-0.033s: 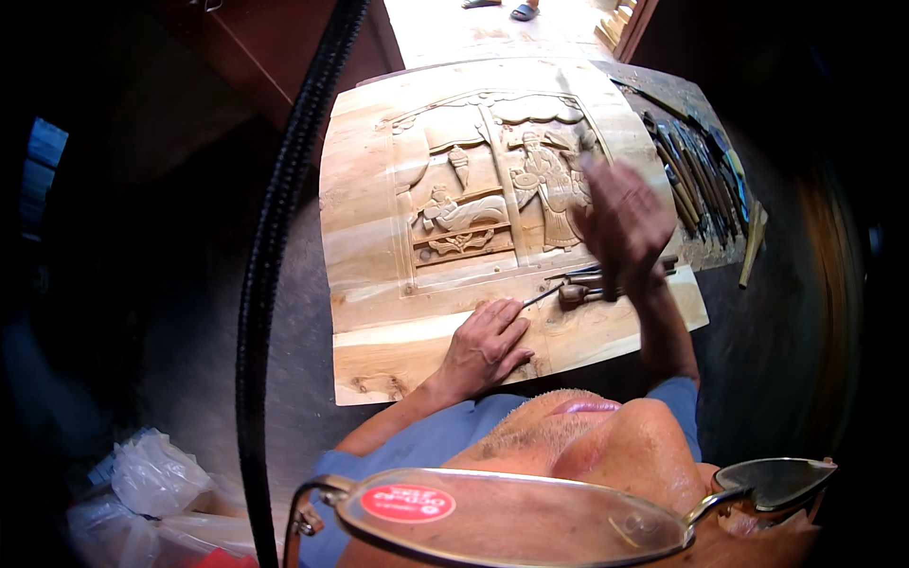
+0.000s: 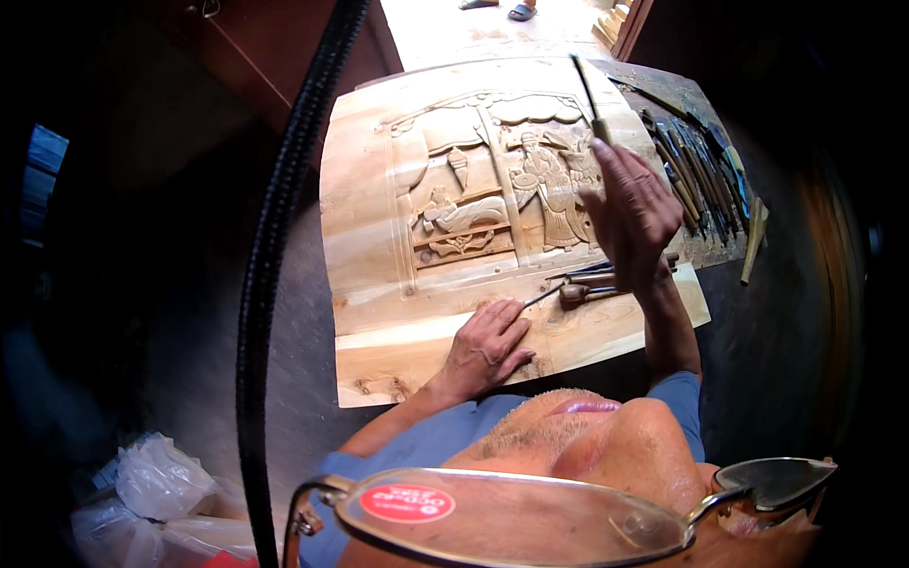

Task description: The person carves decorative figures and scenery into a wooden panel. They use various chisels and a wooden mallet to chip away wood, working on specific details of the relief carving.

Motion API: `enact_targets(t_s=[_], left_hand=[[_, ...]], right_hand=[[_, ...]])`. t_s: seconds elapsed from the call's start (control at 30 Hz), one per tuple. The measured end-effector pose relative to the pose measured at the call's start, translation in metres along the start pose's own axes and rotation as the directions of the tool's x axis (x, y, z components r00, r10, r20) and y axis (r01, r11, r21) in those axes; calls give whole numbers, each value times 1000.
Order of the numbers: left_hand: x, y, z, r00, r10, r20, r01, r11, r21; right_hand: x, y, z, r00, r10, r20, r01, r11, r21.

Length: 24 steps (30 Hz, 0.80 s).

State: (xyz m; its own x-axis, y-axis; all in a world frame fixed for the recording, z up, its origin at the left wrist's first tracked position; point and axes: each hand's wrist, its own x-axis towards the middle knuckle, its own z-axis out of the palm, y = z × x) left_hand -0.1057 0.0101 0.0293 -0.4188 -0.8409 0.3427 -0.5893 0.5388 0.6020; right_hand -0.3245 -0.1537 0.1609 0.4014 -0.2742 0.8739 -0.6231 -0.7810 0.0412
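A pale wooden panel (image 2: 365, 237) lies in front of me, carved in relief with a reclining figure at left and a standing robed figure (image 2: 559, 213) at right. My right hand (image 2: 636, 213) is raised over the panel's right side, closed on a carving chisel (image 2: 588, 95). Its dark blade points away from me and slightly left; the hand hides most of the handle. My left hand (image 2: 490, 348) lies flat on the panel's near edge. By its fingertips is the end of a thin metal tool (image 2: 542, 295). A tool with a rounded wooden handle (image 2: 573, 294) lies beside that.
Several chisels and gouges (image 2: 696, 180) lie in a row on the worktop right of the panel. A pale wooden piece (image 2: 755, 241) sits at the worktop's right edge. A black braided cable (image 2: 268, 237) crosses the left. Plastic bags (image 2: 163, 478) lie lower left; slippered feet (image 2: 522, 11) stand beyond.
My right hand has shifted slightly right and toward me, and the chisel, blurred before, now shows clearly. My left hand stays in place.
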Motion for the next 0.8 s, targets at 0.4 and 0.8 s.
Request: enact_targets(t_s=[0.4, 0.8], left_hand=[[-7, -16, 18, 986, 10, -166, -46, 976, -212], [-4, -17, 19, 988, 26, -150, -60, 973, -225]], right_hand=[[-117, -190, 40, 974, 75, 216, -167, 879, 446], [-126, -193, 67, 974, 108, 201, -196, 845, 498]])
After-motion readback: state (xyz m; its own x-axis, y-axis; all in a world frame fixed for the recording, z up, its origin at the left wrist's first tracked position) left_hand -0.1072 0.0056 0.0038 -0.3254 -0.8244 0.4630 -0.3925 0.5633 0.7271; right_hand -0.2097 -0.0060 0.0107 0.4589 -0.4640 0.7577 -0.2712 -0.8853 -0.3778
